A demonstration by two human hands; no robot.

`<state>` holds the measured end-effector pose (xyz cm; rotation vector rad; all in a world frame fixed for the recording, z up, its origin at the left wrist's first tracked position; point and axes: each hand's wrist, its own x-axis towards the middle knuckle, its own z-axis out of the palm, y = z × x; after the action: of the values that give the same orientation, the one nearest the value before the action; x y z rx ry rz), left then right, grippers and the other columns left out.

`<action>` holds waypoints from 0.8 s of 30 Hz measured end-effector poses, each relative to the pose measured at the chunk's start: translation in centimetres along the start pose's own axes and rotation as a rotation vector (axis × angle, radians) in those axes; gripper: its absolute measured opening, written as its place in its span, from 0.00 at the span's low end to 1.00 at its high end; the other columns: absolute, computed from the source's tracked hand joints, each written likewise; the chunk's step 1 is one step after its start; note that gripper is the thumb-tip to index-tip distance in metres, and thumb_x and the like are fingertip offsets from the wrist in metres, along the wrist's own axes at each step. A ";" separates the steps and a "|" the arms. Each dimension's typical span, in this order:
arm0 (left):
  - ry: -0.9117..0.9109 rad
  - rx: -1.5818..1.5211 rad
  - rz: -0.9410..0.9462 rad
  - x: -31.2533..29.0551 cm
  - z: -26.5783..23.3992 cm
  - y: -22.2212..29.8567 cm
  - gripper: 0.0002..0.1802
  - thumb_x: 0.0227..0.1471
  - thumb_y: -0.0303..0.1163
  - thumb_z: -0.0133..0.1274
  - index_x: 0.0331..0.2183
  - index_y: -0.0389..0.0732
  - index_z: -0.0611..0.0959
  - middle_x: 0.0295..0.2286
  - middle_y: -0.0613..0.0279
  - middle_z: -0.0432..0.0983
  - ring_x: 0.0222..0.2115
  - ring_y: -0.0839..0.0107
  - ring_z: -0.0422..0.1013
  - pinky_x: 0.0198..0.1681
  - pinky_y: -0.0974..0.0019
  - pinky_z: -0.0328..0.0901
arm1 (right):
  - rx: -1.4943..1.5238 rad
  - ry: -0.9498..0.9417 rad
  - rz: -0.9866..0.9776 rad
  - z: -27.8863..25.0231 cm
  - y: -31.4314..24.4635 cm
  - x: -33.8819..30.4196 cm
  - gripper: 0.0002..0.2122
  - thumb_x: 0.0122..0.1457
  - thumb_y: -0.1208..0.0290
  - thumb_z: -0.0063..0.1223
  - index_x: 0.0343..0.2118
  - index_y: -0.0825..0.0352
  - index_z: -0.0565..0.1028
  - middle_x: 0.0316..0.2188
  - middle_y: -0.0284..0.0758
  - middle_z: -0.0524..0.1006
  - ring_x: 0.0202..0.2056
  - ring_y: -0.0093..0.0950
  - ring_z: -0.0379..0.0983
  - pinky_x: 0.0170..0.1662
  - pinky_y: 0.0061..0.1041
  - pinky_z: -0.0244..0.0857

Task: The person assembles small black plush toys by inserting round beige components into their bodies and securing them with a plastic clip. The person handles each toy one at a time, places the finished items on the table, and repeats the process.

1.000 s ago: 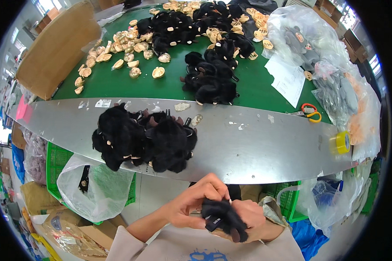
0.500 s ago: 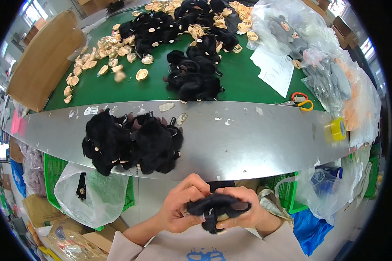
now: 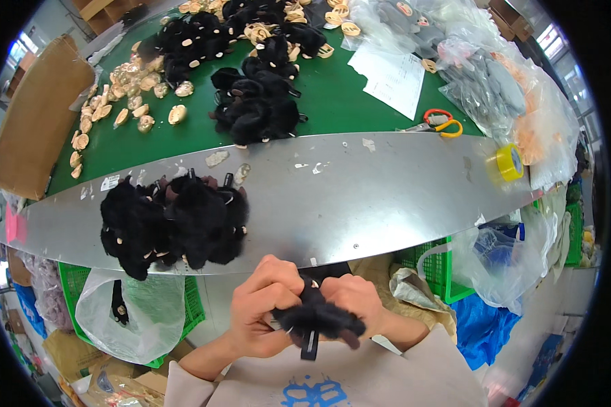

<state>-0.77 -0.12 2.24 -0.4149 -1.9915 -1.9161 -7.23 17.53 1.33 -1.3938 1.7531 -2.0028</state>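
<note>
Close in front of my body, both my hands grip a small black plush animal [image 3: 313, 316]. My left hand [image 3: 263, 306] is closed round its left side, fingers curled. My right hand [image 3: 357, 300] is wrapped over the other side, its fingertips partly hidden by the fur. A brownish ear sticks out at the plush's lower right. From its underside a black label [image 3: 309, 346] hangs toward me, and a small pale spot shows near its top. Beyond my hands, on the metal table edge [image 3: 360, 197], lies a heap of similar black plush animals [image 3: 204, 220].
More black plush [image 3: 254, 112] and loose beige plastic pieces [image 3: 177, 114] cover the green mat. Scissors [image 3: 442, 123], yellow tape [image 3: 509, 163] and bagged grey plush [image 3: 485, 88] lie to the right. Cardboard [image 3: 41, 122] stands at left. Green crates [image 3: 194, 305] sit below the table.
The plush has been turned in my hands: its label now hangs down, and the pale piece by my right fingers no longer shows. My view has shifted, moving the table leftward and upward.
</note>
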 end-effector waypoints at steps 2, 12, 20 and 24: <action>-0.046 -0.007 0.020 0.2 -0.4 -0.1 0.14 0.28 0.25 0.64 0.23 0.39 0.77 0.30 0.62 0.70 0.28 0.65 0.65 0.33 0.66 0.58 | 0.049 -0.006 -0.081 0.4 0.5 -0.5 0.14 0.45 0.70 0.66 0.21 0.67 0.68 0.20 0.35 0.65 0.14 0.30 0.59 0.15 0.26 0.50; 0.014 0.024 0.177 -0.2 -0.7 0.7 0.08 0.25 0.22 0.54 0.17 0.38 0.72 0.25 0.60 0.71 0.25 0.63 0.64 0.31 0.61 0.61 | -0.004 0.043 -0.104 1.4 0.3 0.3 0.12 0.43 0.77 0.60 0.32 0.73 0.72 0.25 0.40 0.72 0.17 0.34 0.67 0.18 0.26 0.61; -0.016 0.142 0.300 -1.1 -1.3 0.2 0.09 0.31 0.31 0.58 0.18 0.37 0.76 0.26 0.60 0.72 0.27 0.62 0.67 0.32 0.60 0.64 | -0.050 -0.011 -0.325 2.1 1.0 -0.3 0.10 0.40 0.76 0.58 0.16 0.64 0.65 0.19 0.31 0.60 0.13 0.23 0.56 0.14 0.21 0.48; -0.028 0.069 0.192 -1.4 -1.0 0.7 0.14 0.34 0.36 0.62 0.20 0.37 0.78 0.28 0.59 0.72 0.29 0.59 0.69 0.35 0.59 0.67 | -0.094 -0.020 -0.366 1.5 0.0 -0.6 0.09 0.35 0.77 0.57 0.16 0.66 0.66 0.17 0.31 0.58 0.13 0.23 0.55 0.14 0.20 0.46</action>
<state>0.87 -1.08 2.29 -0.5941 -1.9516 -1.7288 -5.83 16.84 0.82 -1.8753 1.7032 -2.0843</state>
